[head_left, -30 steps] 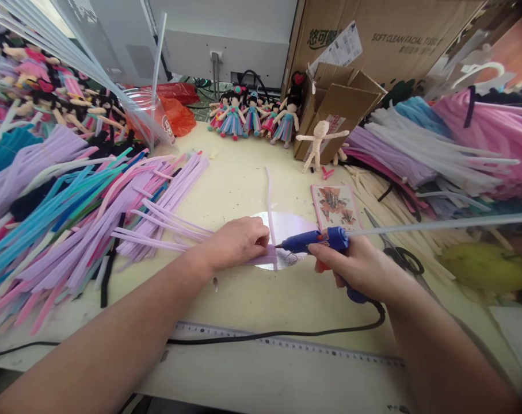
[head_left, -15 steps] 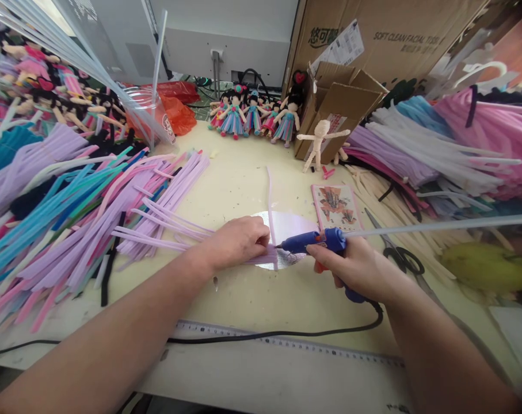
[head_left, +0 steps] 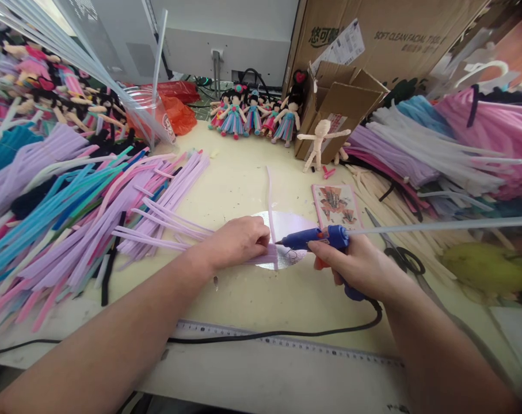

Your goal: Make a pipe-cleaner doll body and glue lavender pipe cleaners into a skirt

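Over a shiny round disc (head_left: pixel 301 224) my left hand (head_left: pixel 241 241) is closed on several lavender pipe cleaners (head_left: pixel 170 229), whose long ends stretch out to the left. Another lavender pipe cleaner (head_left: pixel 269 195) lies crosswise at their right ends, pointing away from me. My right hand (head_left: pixel 359 267) grips a blue hot glue gun (head_left: pixel 319 238), with a long clear glue stick (head_left: pixel 442 224) coming out of its back. The gun's nozzle is at the crossing pipe cleaner, just right of my left fingers; whether it touches is unclear.
Pipe cleaners in many colours (head_left: pixel 71 213) heap up on the left. Small dolls (head_left: pixel 252 118) and a bare figure (head_left: pixel 319 144) stand at the back by a cardboard box (head_left: pixel 342 103). Scissors (head_left: pixel 403 259) lie right. A black cord (head_left: pixel 269 334) crosses the ruler (head_left: pixel 312 348) in front.
The glue gun's nozzle has shifted very slightly, lifting a little from the crossing pipe cleaner. My left hand keeps its place and hold.
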The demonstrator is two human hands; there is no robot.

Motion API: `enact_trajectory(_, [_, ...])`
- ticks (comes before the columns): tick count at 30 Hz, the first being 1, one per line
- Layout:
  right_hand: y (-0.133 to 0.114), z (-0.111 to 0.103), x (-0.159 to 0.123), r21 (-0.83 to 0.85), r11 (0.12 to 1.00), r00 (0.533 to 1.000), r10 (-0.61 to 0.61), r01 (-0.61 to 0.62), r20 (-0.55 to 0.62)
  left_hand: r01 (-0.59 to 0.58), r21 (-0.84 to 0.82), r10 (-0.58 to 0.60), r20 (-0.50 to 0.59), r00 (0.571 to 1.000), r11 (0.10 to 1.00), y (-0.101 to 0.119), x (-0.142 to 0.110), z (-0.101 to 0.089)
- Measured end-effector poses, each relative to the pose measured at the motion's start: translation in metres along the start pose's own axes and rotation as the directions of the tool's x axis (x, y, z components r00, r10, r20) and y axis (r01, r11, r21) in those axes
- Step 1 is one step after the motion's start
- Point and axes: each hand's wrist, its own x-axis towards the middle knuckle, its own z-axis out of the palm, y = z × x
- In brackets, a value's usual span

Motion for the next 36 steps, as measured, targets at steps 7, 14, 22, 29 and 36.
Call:
enact_trajectory(7, [0.002,0.003,0.002,-0.031,0.999,1.0,0.018,-0.017,0.009,-0.009,-0.011,0.009,-0.005,1.0,1.0,0.001,0.0,-0.002])
enact_trajectory(14, [0.008,0.001,0.004,0.002,1.0,1.0,-0.023,0.023,0.007,0.0,-0.009,0.0,-0.007,1.0,1.0,-0.001,0.0,0.0])
enact_trajectory(22, [0.007,0.003,0.003,-0.048,0.999,1.0,0.004,-0.004,-0.001,-0.005,-0.011,0.005,-0.011,1.0,1.0,0.0,0.0,0.0])
enact_trajectory(29, [0.01,0.003,0.005,-0.026,0.999,1.0,-0.021,0.021,0.001,-0.001,-0.017,0.001,-0.006,1.0,1.0,0.0,0.0,0.0])
enact_trajectory(36, [0.005,0.0,0.002,-0.058,0.998,0.999,-0.009,0.011,0.037,-0.012,-0.024,0.011,-0.025,1.0,1.0,0.001,-0.001,0.001])
